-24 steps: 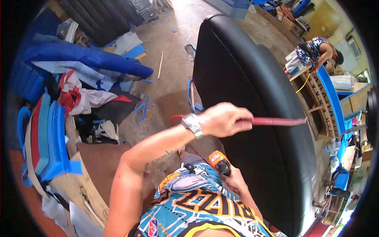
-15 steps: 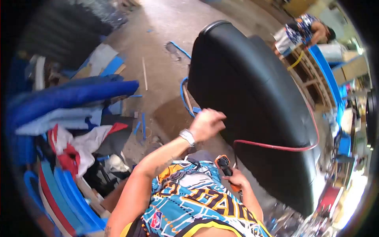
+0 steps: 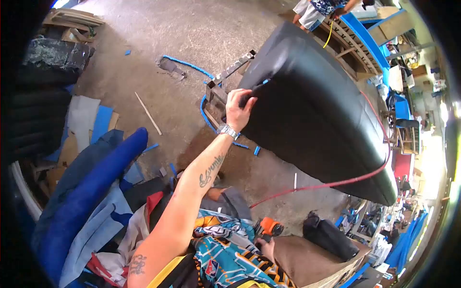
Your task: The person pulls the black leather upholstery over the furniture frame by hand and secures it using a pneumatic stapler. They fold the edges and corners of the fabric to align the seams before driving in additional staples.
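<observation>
A large black upholstered piece with a smooth, leather-like cover stands tilted in front of me. My left hand is closed on its near left edge, fingers curled around the black material. Low by my body, my right hand is wrapped round an orange and black staple gun, whose lower part is partly hidden. A red hose runs from near the gun across the lower part of the black piece. Beside my left hand, a frame shows behind the piece's edge.
Blue rolled material and loose cloth lie at the left. Blue strips and a thin wooden stick are on the concrete floor. A black roll rests at lower right. Another person works at a wooden frame at the top right.
My left hand has moved forward to the black piece's edge and closed on it. The piece is tilted differently, showing a frame behind it. The staple gun stays in my right hand, held lower.
</observation>
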`<state>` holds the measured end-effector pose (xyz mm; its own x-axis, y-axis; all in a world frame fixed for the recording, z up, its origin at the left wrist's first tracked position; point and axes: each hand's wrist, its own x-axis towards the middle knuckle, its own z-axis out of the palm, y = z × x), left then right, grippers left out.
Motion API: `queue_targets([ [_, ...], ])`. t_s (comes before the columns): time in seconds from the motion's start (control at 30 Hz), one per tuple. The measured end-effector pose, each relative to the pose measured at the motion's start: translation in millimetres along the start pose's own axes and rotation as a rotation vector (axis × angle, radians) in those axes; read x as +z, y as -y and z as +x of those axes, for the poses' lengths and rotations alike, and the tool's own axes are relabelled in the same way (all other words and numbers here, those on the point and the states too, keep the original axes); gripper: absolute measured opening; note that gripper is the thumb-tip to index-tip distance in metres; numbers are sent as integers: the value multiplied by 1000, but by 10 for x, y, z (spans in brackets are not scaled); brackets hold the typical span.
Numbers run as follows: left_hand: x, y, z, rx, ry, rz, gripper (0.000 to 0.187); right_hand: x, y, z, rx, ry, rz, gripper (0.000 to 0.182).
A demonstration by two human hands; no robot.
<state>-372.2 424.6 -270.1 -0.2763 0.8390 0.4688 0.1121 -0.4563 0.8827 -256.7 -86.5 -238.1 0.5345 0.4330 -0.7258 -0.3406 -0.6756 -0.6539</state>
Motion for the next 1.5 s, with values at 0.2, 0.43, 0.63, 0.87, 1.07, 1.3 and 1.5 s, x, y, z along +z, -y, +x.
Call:
queue_targets([
  [0.2,-85,177,-24,-213,296,-305,7,-89,-170,529,-67,-25,-400,23],
  [0.43,176,277,30,125,73,-129,11,172,761,1058,-250,-57,-797,18],
  [0.63,291,581,122,479,-26,17,25,412,628,2193,-65,172,-906,23],
  [0.87,309,1576,280,370,-354,353,24,1064,-440,3475,-315,-190,-817,49],
  [1.07,331,1101,869,1002,-367,428,28,1391,-1662,4662,-267,-517,-568,42],
  [1.3,366,1011,807,1056,-356,409,36,1379,-2394,4896,-405,-866,-213,29],
  [1.5,410,1672,66,715,-197,-28,20,1049,-2462,4540,-316,-823,204,20],
])
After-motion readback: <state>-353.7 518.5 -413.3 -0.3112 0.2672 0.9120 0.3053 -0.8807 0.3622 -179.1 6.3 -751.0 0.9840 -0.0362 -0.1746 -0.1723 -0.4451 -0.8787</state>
